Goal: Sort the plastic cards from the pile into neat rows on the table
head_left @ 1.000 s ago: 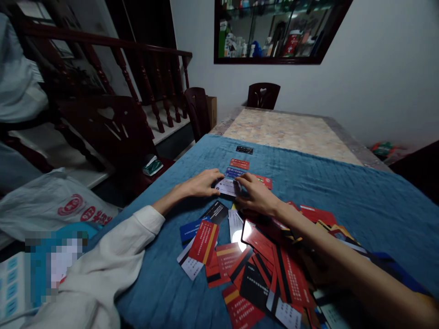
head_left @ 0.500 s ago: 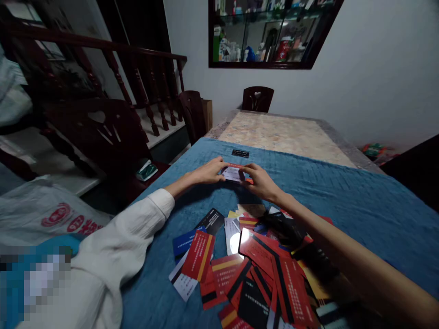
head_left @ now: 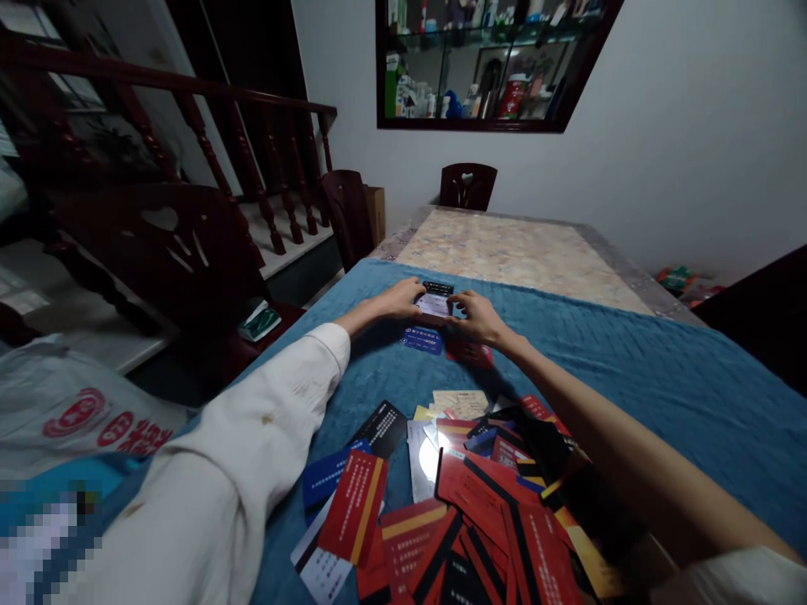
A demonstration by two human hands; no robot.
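Blue cloth (head_left: 656,395) covers the near part of the table (head_left: 504,244). Over the far end of the cloth, two hands hold one white card (head_left: 434,303) between them. The left hand (head_left: 400,300) pinches the left end, and the right hand (head_left: 477,319) pinches the right end. Both hands are nearly shut, with just the card in their fingertips. I cannot tell if the card touches the cloth.

Just past it is a black card (head_left: 438,287), partly hidden by the white one. On the near side lie a blue card (head_left: 422,339) and a red card (head_left: 470,353), side by side. The red one is in the shade below the right hand.

Closer to the person is a big, messy heap (head_left: 472,483) of cards. Many are red, with black or yellow stripes. A tan card (head_left: 463,403) lies at its far edge. One silver card (head_left: 421,462) has a bright round shine on it.

To the left, a white bag (head_left: 101,420) with red print sits beside the table. A chair (head_left: 468,186) stands at the far end, under a shelf (head_left: 479,67) full of bottles.
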